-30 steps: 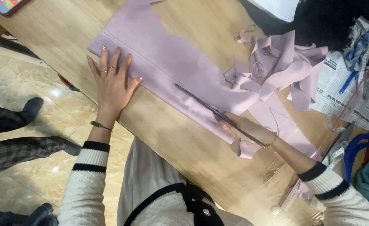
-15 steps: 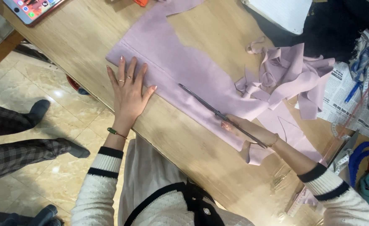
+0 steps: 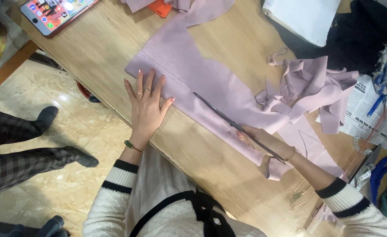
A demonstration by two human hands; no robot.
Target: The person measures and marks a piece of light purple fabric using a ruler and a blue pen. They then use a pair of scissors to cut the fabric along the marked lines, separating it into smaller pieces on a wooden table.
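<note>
Our left hand lies spread flat on the long lilac fabric panel mid-frame on the wooden bench; our right hand clasps long dark scissors, blades pointing up-left along the panel's near edge toward the left hand
</note>
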